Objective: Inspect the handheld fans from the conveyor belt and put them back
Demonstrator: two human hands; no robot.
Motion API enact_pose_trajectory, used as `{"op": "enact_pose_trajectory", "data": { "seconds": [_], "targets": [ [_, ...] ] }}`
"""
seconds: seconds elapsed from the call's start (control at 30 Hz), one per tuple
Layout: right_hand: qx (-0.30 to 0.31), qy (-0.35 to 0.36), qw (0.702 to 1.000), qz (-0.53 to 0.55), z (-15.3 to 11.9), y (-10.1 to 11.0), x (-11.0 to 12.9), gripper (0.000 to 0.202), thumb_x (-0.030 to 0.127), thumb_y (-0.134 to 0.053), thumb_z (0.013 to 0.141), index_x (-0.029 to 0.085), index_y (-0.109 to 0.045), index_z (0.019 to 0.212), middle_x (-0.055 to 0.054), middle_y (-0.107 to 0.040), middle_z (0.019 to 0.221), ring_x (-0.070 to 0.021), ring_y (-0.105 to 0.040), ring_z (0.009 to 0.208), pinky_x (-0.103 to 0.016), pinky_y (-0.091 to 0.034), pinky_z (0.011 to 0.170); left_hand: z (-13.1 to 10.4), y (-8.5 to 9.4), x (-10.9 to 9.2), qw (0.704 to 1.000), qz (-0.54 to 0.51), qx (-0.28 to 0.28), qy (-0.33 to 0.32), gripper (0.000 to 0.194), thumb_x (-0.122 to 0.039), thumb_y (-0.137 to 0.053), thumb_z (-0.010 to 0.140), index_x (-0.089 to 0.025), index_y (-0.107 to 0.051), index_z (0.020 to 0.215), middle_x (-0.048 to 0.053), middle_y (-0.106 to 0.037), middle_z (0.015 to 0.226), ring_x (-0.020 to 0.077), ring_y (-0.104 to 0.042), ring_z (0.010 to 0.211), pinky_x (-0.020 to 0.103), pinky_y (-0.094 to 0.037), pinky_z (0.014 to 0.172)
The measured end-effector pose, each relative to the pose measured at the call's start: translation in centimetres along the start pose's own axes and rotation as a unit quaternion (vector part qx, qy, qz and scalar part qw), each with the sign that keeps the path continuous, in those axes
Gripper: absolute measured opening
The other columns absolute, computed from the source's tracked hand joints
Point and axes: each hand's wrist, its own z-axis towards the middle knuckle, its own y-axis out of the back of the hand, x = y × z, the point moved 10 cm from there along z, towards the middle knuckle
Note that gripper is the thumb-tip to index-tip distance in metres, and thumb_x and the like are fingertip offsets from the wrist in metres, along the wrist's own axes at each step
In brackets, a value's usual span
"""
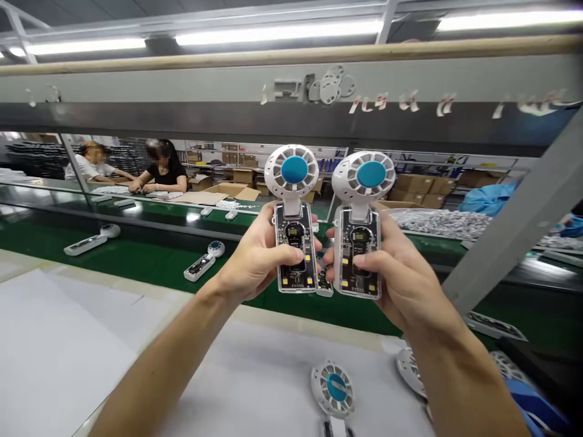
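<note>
Two small handheld fans are held upright side by side in front of me. My left hand [262, 255] is closed around the left handheld fan [295, 276], its thumb on the front of the circuit board. My right hand [392, 261] grips the right handheld fan [357, 280] in the same way, thumb pressed near the middle of the board. Each has a round white grille with a blue centre, a small display and a clear casing over a dark board. Below them, another fan [336, 388] lies on the white table surface [255, 376].
A green conveyor belt [150, 267] crosses ahead, carrying a fan [200, 266] and a white fan [91, 240] at left. More fan heads [412, 370] lie at lower right. A slanted metal post [514, 212] stands right. Two people [166, 170] work across the belt.
</note>
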Motion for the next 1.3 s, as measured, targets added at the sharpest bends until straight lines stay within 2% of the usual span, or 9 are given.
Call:
{"op": "enact_pose_trajectory", "data": {
  "seconds": [0.17, 0.37, 0.53, 0.67, 0.83, 0.93, 1.03, 1.2, 1.3],
  "targets": [
    [0.000, -0.007, 1.000, -0.006, -0.2, -0.4, -0.1, 0.081, 0.017, -0.066, 0.070, 0.031, -0.033, 0.144, -0.002, -0.068, 0.104, -0.0215, -0.071, 0.074, -0.034, -0.062, 0.059, 0.0, 0.4, 0.1, 1.000, -0.009, -0.004, 0.000, 0.058, -0.009, -0.069, 0.069, -0.020, -0.041, 0.119, 0.002, -0.069, 0.087, 0.0186, -0.070, 0.069, 0.032, -0.058, 0.065],
    [0.005, 0.000, 1.000, -0.020, -0.5, -0.9, 0.3, 0.079, 0.016, -0.065, 0.074, 0.030, -0.031, 0.144, -0.003, -0.069, 0.106, -0.0208, -0.072, 0.077, -0.033, -0.063, 0.064, 0.2, 0.2, 0.0, 1.000, -0.014, 0.017, -0.021, 0.057, -0.005, -0.066, 0.070, -0.019, -0.040, 0.119, 0.002, -0.069, 0.086, 0.0183, -0.070, 0.072, 0.034, -0.058, 0.070],
    [-0.002, -0.018, 1.000, -0.020, -0.7, -0.8, 0.1, 0.081, 0.018, -0.065, 0.073, 0.029, -0.029, 0.145, -0.003, -0.070, 0.097, -0.0217, -0.071, 0.072, -0.034, -0.062, 0.062, 0.2, 0.4, 0.0, 0.999, -0.025, 0.002, -0.019, 0.067, -0.005, -0.067, 0.069, -0.021, -0.035, 0.126, 0.002, -0.068, 0.088, 0.0176, -0.069, 0.072, 0.034, -0.057, 0.070],
    [-0.012, -0.017, 0.999, -0.030, -0.7, -0.5, 0.2, 0.081, 0.016, -0.066, 0.070, 0.027, -0.033, 0.144, -0.002, -0.072, 0.087, -0.0200, -0.071, 0.068, -0.030, -0.060, 0.060, 0.1, 0.5, 0.1, 1.000, -0.023, -0.008, -0.003, 0.068, -0.004, -0.068, 0.063, -0.021, -0.037, 0.121, 0.000, -0.066, 0.088, 0.0175, -0.069, 0.071, 0.033, -0.056, 0.071],
    [-0.036, -0.008, 0.999, -0.040, -0.3, 0.4, 0.0, 0.083, 0.014, -0.068, 0.066, 0.030, -0.037, 0.142, -0.003, -0.073, 0.087, -0.0211, -0.072, 0.068, -0.030, -0.061, 0.060, 0.0, 0.7, 0.0, 1.000, -0.024, -0.012, -0.002, 0.070, -0.003, -0.067, 0.060, -0.023, -0.036, 0.120, -0.002, -0.065, 0.089, 0.0180, -0.070, 0.070, 0.034, -0.056, 0.069],
    [-0.034, -0.018, 0.999, -0.036, -0.1, 0.6, -0.5, 0.070, 0.020, -0.067, 0.070, 0.028, -0.044, 0.136, -0.006, -0.073, 0.085, -0.0223, -0.071, 0.063, -0.031, -0.060, 0.055, 0.1, 1.0, 0.4, 0.999, -0.029, -0.031, 0.014, 0.065, -0.005, -0.067, 0.062, -0.021, -0.039, 0.119, -0.001, -0.065, 0.089, 0.0170, -0.069, 0.071, 0.033, -0.056, 0.070],
    [-0.046, -0.008, 0.999, -0.022, 0.0, 0.7, -0.4, 0.059, 0.019, -0.066, 0.070, 0.026, -0.050, 0.126, -0.004, -0.072, 0.084, -0.0212, -0.070, 0.061, -0.030, -0.059, 0.050, 0.2, 1.6, 0.6, 0.997, -0.041, -0.067, 0.013, 0.062, -0.005, -0.065, 0.062, -0.020, -0.041, 0.116, 0.000, -0.065, 0.086, 0.0167, -0.068, 0.067, 0.031, -0.056, 0.064],
    [-0.053, 0.021, 0.998, 0.013, -0.1, 0.5, 0.3, 0.070, 0.016, -0.066, 0.068, 0.027, -0.042, 0.132, -0.002, -0.069, 0.100, -0.0191, -0.070, 0.064, -0.030, -0.060, 0.052, 0.0, 2.2, 0.4, 0.993, -0.053, -0.101, 0.011, 0.060, -0.005, -0.065, 0.063, -0.019, -0.044, 0.117, 0.002, -0.066, 0.094, 0.0188, -0.070, 0.066, 0.034, -0.059, 0.060],
    [-0.038, 0.016, 0.999, 0.005, -0.1, 0.3, 0.4, 0.076, 0.017, -0.065, 0.070, 0.027, -0.035, 0.139, -0.001, -0.069, 0.092, -0.0181, -0.069, 0.062, -0.029, -0.060, 0.052, -0.2, 2.2, 0.4, 0.993, -0.057, -0.102, 0.012, 0.059, -0.005, -0.066, 0.064, -0.018, -0.046, 0.119, 0.003, -0.067, 0.095, 0.0188, -0.071, 0.067, 0.033, -0.060, 0.060]
  ]
}}
